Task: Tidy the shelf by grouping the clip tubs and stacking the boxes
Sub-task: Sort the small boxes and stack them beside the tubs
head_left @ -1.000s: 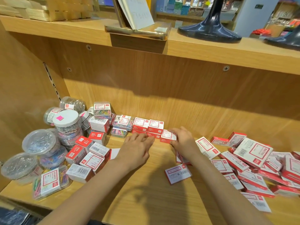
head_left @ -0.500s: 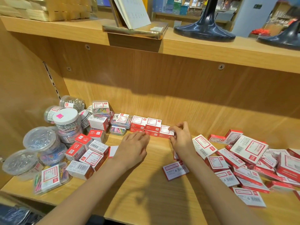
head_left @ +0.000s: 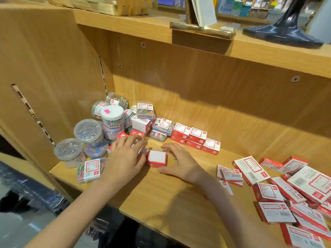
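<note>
Nearest, on the right of the shelf (head_left: 161,203), a heap of flat red-and-white boxes (head_left: 293,197) lies loose and overlapping, some tilted on others. Further in, near the shelf's middle, both hands frame one small red box (head_left: 157,158) with a blank white top. The left hand (head_left: 125,154) lies over its left side, fingers spread and fairly straight, touching it, with more small boxes partly hidden under the palm. The right hand (head_left: 180,162) cups round its right side with thumb and fingers apart in a loose curve; whether that grip actually touches the box I cannot tell. Left of the hands stand the clear clip tubs (head_left: 89,135), bunched together, one with a white lid and pink sticker, and a flat clip pack (head_left: 91,169) lies in front of them. Behind the hands, a row of red boxes (head_left: 195,138) runs along the shelf, stacked two high, near the back panel.
</note>
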### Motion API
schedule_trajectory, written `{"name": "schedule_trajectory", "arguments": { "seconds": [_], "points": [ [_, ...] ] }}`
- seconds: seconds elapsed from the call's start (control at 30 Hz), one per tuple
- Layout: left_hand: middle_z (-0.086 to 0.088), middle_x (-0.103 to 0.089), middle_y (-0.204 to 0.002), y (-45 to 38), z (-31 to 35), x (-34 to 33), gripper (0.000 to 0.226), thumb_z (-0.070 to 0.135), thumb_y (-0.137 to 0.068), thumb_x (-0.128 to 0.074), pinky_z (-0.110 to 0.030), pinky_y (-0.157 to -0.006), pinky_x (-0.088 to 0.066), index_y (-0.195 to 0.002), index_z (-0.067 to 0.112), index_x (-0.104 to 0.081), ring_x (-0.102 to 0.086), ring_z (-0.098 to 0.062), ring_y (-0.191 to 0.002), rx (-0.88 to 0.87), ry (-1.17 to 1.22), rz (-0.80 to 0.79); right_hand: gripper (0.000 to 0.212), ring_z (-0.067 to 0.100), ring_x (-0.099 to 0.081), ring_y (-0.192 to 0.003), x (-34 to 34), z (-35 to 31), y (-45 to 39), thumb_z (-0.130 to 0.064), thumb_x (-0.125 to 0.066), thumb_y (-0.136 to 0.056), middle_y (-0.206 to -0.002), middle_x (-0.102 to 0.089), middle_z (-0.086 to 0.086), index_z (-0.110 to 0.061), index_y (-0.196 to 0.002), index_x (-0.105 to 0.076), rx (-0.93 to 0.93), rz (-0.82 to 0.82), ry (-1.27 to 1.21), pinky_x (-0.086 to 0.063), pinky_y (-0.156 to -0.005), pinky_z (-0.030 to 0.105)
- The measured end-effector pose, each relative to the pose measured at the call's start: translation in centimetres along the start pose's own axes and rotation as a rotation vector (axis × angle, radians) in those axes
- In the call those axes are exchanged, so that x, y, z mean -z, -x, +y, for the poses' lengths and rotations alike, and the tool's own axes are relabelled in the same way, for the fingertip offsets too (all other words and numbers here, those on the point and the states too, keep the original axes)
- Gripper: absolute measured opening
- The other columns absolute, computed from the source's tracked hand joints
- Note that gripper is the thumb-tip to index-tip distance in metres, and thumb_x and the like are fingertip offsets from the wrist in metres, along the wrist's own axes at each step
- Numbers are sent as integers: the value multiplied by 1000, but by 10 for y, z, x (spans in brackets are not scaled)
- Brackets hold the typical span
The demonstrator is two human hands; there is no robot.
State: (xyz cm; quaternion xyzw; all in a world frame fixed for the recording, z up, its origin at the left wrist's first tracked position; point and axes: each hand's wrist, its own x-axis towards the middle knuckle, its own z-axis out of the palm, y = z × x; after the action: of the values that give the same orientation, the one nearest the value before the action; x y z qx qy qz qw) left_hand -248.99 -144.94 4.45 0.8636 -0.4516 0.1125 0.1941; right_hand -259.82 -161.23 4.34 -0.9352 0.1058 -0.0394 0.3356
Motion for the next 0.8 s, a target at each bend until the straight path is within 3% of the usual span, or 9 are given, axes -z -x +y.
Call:
{"name": "schedule_trajectory", "arguments": {
  "seconds": [0.1, 0.2, 0.33, 0.4, 0.5, 0.57, 0.67, 0.73, 0.8],
  "points": [
    [-2, -61, -103, 13, -11, -1, 43, 36, -78, -38, -40, -80, -44, -105, 15, -65, -54, -25, -93, -24, -22, -27, 55, 16, -45, -114, -14, -7, -9, -31, -73, -76, -124, -53, -3, -20, -123, -48, 15, 12, 27, -35, -91, 25],
    [-2, -61, -104, 13, -13, -5, 43, 34, -77, -39, -38, -84, -39, -106, 16, -64, -54, -24, -92, -85, -36, -2, 43, 13, -53, -97, -8, -3, -4, -23, -73, -76, -102, -60, -4, -20, -112, -51, -61, 79, -48, -41, -84, 28],
    [-2, -62, -105, 6, -1, -11, 41, 32, -78, -39, -36, -92, -26, -107, 17, -65, -55, -24, -96, -134, -31, 37, 6, 7, -48, -48, 18, 13, 9, -13, -59, -86, -59, -53, -3, -12, -83, -54, -270, 357, -510, -39, -48, 24],
    [-4, -61, -111, -1, 11, -13, 44, 35, -79, -41, -38, -96, -25, -113, 16, -62, -56, -25, -100, -177, 29, 25, 23, 11, -44, -33, 31, 17, 14, -15, -50, -93, -46, -53, 4, -8, -72, -53, -383, 427, -704, -33, -35, 20],
    [-2, -50, -128, -15, 35, -16, 57, 40, -80, -53, -28, -97, -30, -132, 16, -46, -48, -18, -114, -269, 295, -91, 27, 15, -52, -39, 39, 8, 27, -27, -48, -95, -57, -61, 9, -6, -83, -59, -489, 320, -984, -36, -36, 19],
    [6, -42, -131, -24, 53, -21, 67, 29, -81, -66, -19, -96, -35, -140, 21, -35, -45, -6, -113, -265, 544, -253, 31, 16, -54, -48, 41, 7, 36, -32, -45, -96, -73, -63, 12, -5, -94, -60, -464, 256, -1041, -37, -41, 21],
    [1, -56, -114, -35, 72, -33, 61, 10, -79, -70, -13, -76, -45, -132, 21, -44, -56, -4, -87, -212, 695, -284, 37, 19, -58, -55, 45, 11, 48, -33, -40, -98, -84, -64, 17, -1, -110, -55, -434, 245, -1090, -43, -48, 22],
    [-2, -59, -102, -40, 80, -37, 51, 5, -77, -71, -10, -70, -45, -123, 17, -53, -56, -2, -78, -161, 733, -240, 28, 20, -63, -62, 50, 17, 57, -21, -50, -94, -89, -67, 16, -2, -114, -53, -440, 281, -1070, -50, -54, 22],
    [-1, -59, -103, -43, 87, -39, 47, 3, -76, -70, -10, -70, -46, -118, 17, -55, -56, -1, -77, -167, 765, -232, 30, 18, -65, -64, 54, 24, 66, -7, -63, -85, -98, -66, 12, -7, -113, -54, -434, 311, -941, -54, -58, 21]
  ]
}}
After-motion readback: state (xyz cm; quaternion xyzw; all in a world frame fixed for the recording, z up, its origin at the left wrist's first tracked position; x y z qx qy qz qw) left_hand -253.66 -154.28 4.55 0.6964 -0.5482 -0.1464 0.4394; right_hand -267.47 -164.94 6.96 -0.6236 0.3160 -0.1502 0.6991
